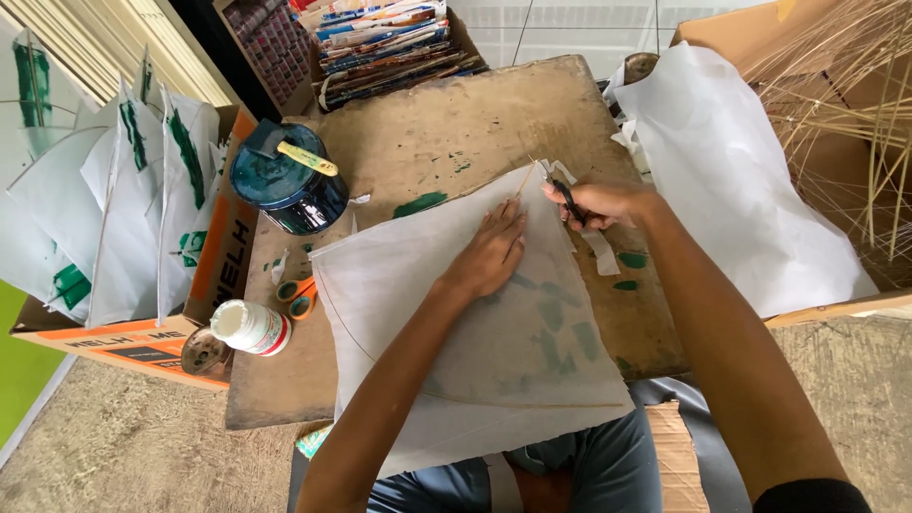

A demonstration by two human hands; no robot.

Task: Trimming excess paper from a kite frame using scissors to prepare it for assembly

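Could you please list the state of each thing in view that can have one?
Left hand: flat, pressing the paper.
Right hand: closed on black scissors.
White paper sheet: spread flat on the board.
Dark blue jar: lid on, brush on top.
White bottle: lying on its side.
Orange scissors: lying unused.

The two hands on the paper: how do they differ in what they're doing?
The left hand lies flat and open, palm down on the white paper sheet; the right hand is closed around dark-handled scissors. The left hand rests well inside the sheet; the right hand sits at its upper right edge, near a thin stick. Both are bare and work over the same sheet on the worn wooden board.
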